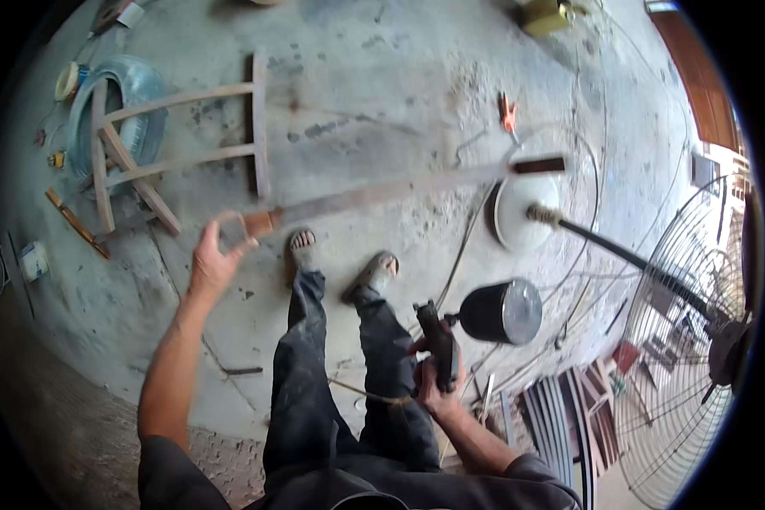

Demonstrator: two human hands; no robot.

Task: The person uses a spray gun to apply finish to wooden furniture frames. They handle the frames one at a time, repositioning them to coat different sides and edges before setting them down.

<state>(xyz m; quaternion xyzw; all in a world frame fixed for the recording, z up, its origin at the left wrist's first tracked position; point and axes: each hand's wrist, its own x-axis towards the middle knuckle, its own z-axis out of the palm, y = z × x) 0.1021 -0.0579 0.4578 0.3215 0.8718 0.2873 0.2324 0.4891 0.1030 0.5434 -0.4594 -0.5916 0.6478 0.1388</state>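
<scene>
At left of centre, my left hand has its thumb and fingers curved round the near end of a long, narrow bar. The bar is greyish and slightly blurred, with brown at both ends. It stretches to the right past my feet, and its far end overlaps the white round fan base in the picture. My right hand is wrapped round the handle of a dark spray gun, low and right of my legs. A black cup is attached to the gun and points right. A thin yellowish hose runs across my legs towards it.
A brownish ladder-like frame lies on the floor at upper left, partly over a grey tyre. A pedestal fan with a white base and wire cage stands right. Cables, an orange clamp and stacked metal bars lie there too.
</scene>
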